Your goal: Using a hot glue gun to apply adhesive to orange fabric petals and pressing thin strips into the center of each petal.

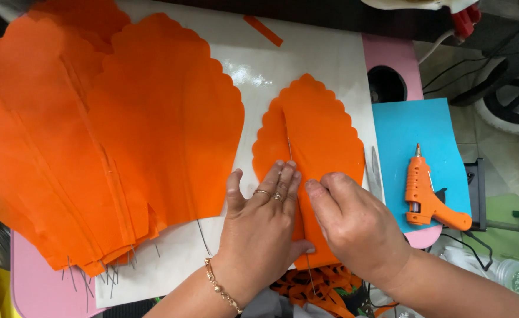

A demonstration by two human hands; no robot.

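Hands pressing a scalloped orange paper petal [318, 135] on the white surface [306, 53]: my left hand [259, 218] lies flat, fingers together; my right hand [353, 224] pinches the fold. Uneven pressure could shift the thin wire [289, 147].

There is 1 view, from a camera worn on the person's head. It looks steeply down and slightly forward over a white table [306, 53], close enough that the left hand [259, 227] and right hand [353, 227] fill the lower middle of the frame, forearms entering from the bottom edge. The table's far edge runs along the top. At the right edge the view takes in a strip of floor [477, 135] beside the table. With only 1 camera, no part is shared.
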